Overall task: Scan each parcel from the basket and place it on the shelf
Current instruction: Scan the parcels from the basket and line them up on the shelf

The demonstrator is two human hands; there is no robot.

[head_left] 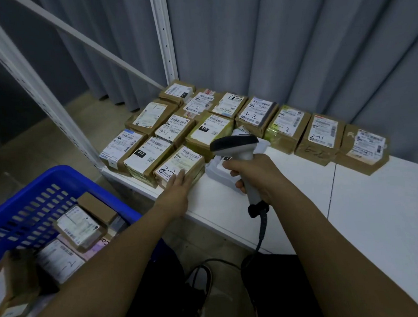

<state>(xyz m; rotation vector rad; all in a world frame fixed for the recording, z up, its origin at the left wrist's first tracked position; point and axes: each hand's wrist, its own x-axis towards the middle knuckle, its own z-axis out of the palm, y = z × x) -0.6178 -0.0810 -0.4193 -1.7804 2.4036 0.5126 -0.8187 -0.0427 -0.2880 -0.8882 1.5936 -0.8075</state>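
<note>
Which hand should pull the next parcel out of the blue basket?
Left. The left hand lies flat on the front parcel, holding nothing, on the blue basket side. The right hand grips the scanner.

Parcels on shelf, basket to the left.
Parcels [202,124] sit in rows on shelf [355,210]; basket [27,195] at shelf's left end holds more; scanner [237,154] over shelf front.
</note>
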